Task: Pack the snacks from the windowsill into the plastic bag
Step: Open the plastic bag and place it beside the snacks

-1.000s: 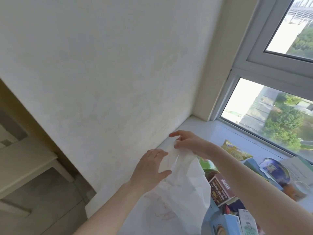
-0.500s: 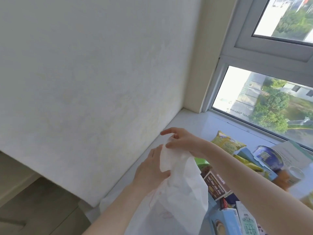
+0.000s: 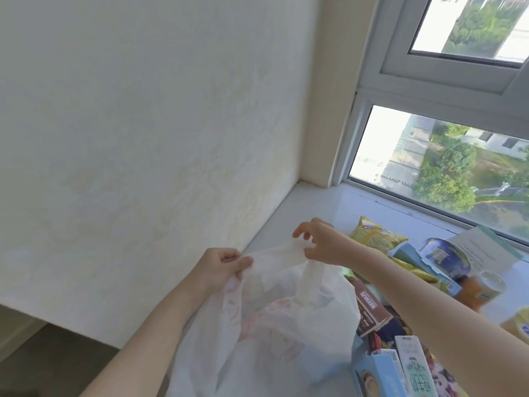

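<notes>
Spreading the thin white plastic bag (image 3: 274, 325) above the pale windowsill (image 3: 323, 204), I pinch its rim in my left hand (image 3: 221, 266), while my right hand (image 3: 320, 245) grips its rim too, fingers loosely curled. Nothing looks packed yet: the yellow snack pouch (image 3: 375, 233), brown box (image 3: 370, 306), blue tin (image 3: 436, 255) and cartons wait beside it.

"BEERUS" on brown box (image 3: 370, 309)
</notes>
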